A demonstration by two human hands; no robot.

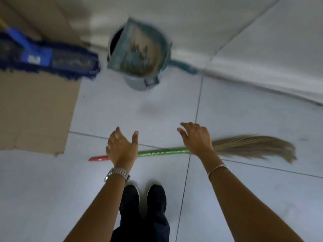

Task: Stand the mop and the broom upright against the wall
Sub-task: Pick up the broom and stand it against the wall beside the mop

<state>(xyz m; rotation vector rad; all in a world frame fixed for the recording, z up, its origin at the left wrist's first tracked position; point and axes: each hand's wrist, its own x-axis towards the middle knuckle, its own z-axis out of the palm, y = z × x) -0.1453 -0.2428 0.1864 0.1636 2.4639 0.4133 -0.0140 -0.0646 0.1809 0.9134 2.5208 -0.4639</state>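
Reaching down with left hand [120, 147] and right hand [196, 137], both open and empty, toward broom [164, 152] flat on floor [244, 189]; next, gripping its stick.

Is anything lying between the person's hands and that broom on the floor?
Nothing visible. The broom lies flat on bare tile, and both open hands, left hand and right hand, hover right above its green handle.
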